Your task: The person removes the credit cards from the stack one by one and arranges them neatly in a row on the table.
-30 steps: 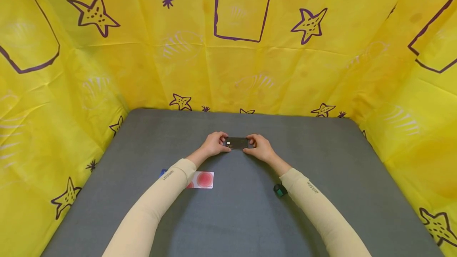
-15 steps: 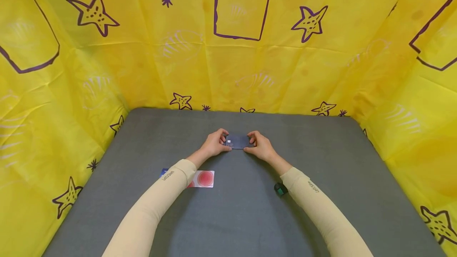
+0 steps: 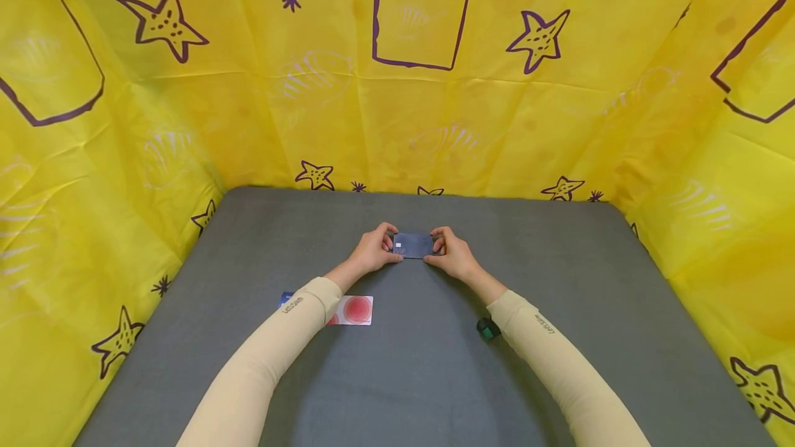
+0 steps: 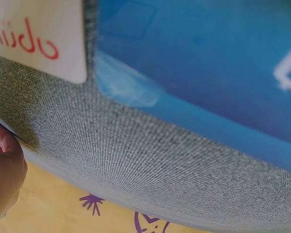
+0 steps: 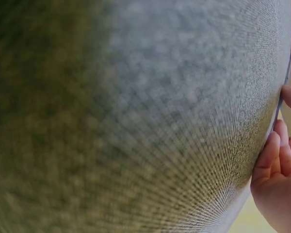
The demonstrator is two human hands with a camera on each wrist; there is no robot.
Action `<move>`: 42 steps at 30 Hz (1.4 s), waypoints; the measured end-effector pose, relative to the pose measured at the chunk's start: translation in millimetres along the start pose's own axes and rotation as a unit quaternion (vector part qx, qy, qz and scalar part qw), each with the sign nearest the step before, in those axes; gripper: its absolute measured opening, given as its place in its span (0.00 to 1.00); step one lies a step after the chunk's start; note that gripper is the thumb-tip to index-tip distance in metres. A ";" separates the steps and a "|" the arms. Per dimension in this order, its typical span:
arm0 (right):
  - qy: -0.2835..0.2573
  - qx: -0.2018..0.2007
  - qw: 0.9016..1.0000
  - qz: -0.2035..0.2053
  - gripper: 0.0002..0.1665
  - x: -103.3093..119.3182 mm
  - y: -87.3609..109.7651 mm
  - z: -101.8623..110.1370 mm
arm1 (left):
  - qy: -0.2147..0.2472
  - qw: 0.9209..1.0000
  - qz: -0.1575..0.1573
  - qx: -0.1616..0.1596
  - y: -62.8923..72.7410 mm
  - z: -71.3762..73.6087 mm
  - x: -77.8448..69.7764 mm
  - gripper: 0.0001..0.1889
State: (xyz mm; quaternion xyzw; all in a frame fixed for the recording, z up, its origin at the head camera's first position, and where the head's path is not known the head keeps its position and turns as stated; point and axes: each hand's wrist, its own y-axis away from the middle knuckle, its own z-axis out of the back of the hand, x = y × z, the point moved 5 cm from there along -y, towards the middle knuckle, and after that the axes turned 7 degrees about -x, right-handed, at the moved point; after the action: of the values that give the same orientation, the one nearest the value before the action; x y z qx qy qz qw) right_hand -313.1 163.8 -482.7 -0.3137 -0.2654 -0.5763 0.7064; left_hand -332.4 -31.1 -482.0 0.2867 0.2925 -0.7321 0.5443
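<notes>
A dark VIP card (image 3: pixel 413 245) with a small pale chip and lettering is held level between both hands, over the far middle of the grey table in the head view. My left hand (image 3: pixel 371 250) pinches its left end, thumb along the near edge and fingers at the far edge. At the right end my right hand (image 3: pixel 455 254) grips it the same way. The card's face looks bluish with glare. In the right wrist view the right hand (image 5: pixel 280 187) shows at the edge, with the card seen thin and edge-on.
Under the left forearm lie a white card with pink circles (image 3: pixel 357 310) and a blue card (image 3: pixel 286 298), both partly covered. A small black and green object (image 3: pixel 488 329) sits beside the right sleeve. Yellow patterned cloth (image 3: pixel 397 116) surrounds the grey table (image 3: pixel 410 378).
The card's face has gone from black to glossy blue-grey as it tilted to the light. Both hands have shifted very slightly upward in the view and keep their hold.
</notes>
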 end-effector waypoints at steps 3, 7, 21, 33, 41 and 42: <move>-0.003 -0.002 1.000 0.000 0.32 -0.3 0.4 -0.6 | 0.001 1.000 0.001 -0.001 1.0 -0.1 -0.3 0.30; -0.006 -0.005 1.000 0.001 0.32 -0.2 1.0 -1.1 | 0.006 1.000 -0.005 -0.002 2.1 -0.2 -1.2 0.29; 0.001 0.001 1.000 0.008 0.33 1.4 7.2 -2.1 | 0.002 1.000 -0.003 0.013 9.2 0.1 -4.7 0.28; 0.010 -0.004 1.000 0.027 0.33 6.7 17.0 0.8 | 0.001 1.000 -0.021 0.010 19.8 4.3 -7.0 0.29; 0.009 0.007 0.999 0.039 0.33 11.7 27.7 2.7 | 0.000 0.999 -0.030 0.021 29.5 5.7 -7.2 0.29; 0.008 0.007 0.999 0.040 0.33 11.7 28.7 2.9 | 0.000 0.999 -0.033 0.021 30.5 5.8 -7.6 0.29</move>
State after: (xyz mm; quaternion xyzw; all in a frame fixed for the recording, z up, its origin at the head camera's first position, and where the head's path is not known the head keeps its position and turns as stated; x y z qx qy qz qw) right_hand -282.7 162.3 -476.1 -0.3142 -0.2515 -0.5484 0.7330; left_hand -301.7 -37.9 -476.1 0.2883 0.2864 -0.7554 0.5140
